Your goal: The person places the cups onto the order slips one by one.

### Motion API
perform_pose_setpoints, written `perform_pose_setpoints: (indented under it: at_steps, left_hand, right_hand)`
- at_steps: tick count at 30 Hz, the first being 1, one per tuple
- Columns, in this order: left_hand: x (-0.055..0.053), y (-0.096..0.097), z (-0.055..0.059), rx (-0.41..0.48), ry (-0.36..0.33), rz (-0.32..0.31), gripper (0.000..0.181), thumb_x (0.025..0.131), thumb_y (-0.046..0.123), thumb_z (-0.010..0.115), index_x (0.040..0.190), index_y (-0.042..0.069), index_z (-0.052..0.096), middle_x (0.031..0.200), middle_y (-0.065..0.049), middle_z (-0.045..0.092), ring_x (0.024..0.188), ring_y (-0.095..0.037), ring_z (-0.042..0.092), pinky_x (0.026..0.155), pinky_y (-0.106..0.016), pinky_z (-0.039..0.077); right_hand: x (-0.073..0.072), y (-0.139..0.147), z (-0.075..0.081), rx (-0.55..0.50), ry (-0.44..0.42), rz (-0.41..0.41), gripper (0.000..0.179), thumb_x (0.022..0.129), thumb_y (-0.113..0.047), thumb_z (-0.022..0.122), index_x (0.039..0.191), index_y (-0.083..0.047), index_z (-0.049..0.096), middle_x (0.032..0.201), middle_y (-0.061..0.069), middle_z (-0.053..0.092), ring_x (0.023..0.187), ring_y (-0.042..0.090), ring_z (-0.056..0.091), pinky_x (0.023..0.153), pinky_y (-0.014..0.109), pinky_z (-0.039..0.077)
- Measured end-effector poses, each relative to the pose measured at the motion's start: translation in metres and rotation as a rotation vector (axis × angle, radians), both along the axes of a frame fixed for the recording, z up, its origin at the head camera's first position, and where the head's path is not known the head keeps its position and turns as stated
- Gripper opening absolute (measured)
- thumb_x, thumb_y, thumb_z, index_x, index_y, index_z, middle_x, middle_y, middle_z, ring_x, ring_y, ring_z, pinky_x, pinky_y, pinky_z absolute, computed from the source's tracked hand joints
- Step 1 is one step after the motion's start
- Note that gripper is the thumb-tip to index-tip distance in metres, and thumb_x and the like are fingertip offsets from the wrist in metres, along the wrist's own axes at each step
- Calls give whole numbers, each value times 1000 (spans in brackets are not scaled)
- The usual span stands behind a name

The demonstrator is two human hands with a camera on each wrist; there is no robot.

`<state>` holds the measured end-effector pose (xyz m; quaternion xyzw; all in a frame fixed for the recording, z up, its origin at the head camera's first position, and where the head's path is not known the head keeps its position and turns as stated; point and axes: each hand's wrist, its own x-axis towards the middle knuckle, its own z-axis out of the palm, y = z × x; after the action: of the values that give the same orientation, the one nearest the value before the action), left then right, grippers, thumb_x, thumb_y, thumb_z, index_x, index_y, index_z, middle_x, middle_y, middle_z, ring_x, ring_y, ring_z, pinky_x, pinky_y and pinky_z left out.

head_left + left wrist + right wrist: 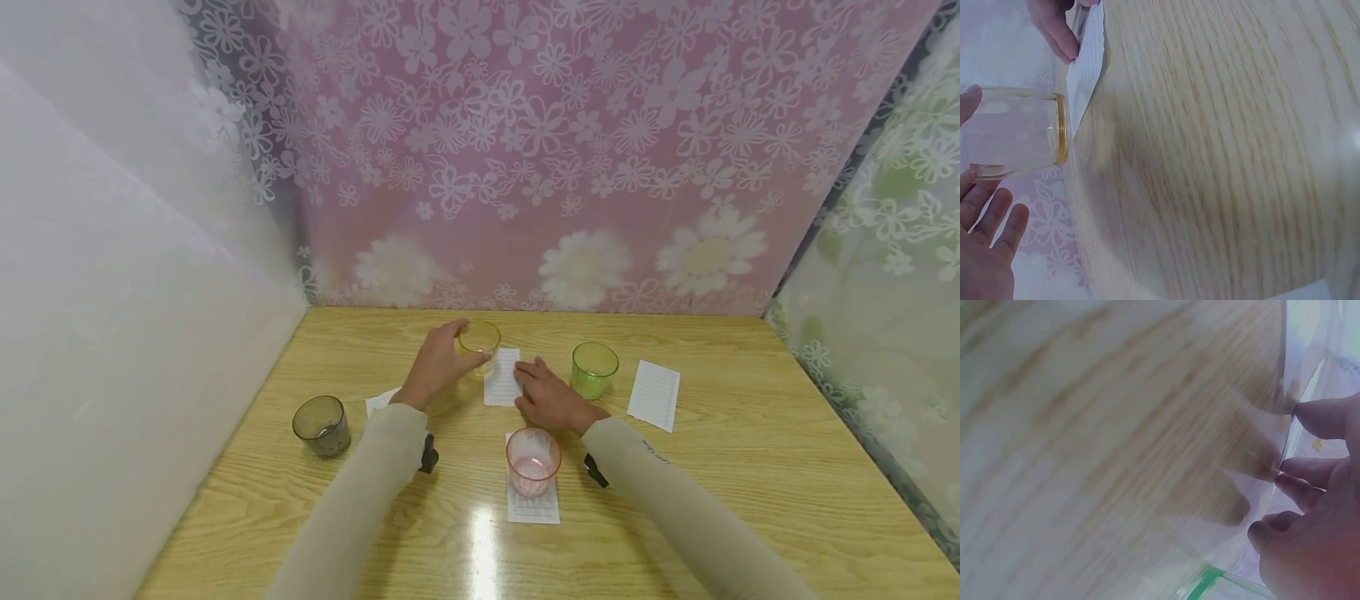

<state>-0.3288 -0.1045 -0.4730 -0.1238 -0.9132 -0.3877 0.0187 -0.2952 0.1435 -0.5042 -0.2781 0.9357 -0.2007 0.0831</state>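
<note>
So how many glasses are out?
4: a smoky glass at far left, a yellow glass held by the left hand, a green glass beside the right hand, and a pink glass nearest of all, on paper.

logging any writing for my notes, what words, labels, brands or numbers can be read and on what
No text is legible.
Right sleeve: dark marks like lettering, too small to read.
Sheet at the right hand: faint rows, too small.
Sheet under the pink glass: faint marks, too small.
Rightmost sheet: faint rows, too small.
Sheet by the left sleeve: partly hidden, nothing legible.
</note>
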Motion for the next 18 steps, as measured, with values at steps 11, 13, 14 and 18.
perform_pose_setpoints:
  at_steps: [11, 13, 14, 18]
  left_hand:
    - [0, 8, -3, -10, 19, -73, 84, 97, 49, 83, 164, 11, 49, 157, -10, 61, 149, -35, 52, 123, -55, 45]
    - [1, 9, -5, -9, 16, -82, 84, 98, 49, 82, 165, 12, 48, 157, -9, 61, 149, -34, 51, 123, -55, 45]
    - [1, 9, -5, -8, 14, -87, 84, 98, 49, 82, 165, 13, 48, 157, -8, 61, 149, -34, 51, 123, -55, 45]
    - [2, 12, -8, -7, 14, -107, 82, 98, 48, 82, 165, 13, 48, 157, -7, 61, 150, -34, 50, 123, -55, 45]
  right_hand:
    - [1, 1, 0, -13, -10, 20, 60, 114, -16, 54, 162, 16, 37, 173, 32, 31, 163, 59, 16, 133, 67, 22]
    - [1, 1, 0, -20, -12, 22, 60, 114, -16, 53, 161, 16, 36, 173, 32, 31, 163, 59, 16, 133, 67, 23]
    - [1, 1, 0, -22, -12, 23, 60, 114, -16, 53, 161, 16, 36, 173, 32, 31, 163, 59, 17, 133, 67, 23]
    - [1, 1, -1, -22, -14, 23, 61, 114, -17, 53, 162, 16, 35, 173, 32, 31, 163, 58, 17, 132, 67, 23]
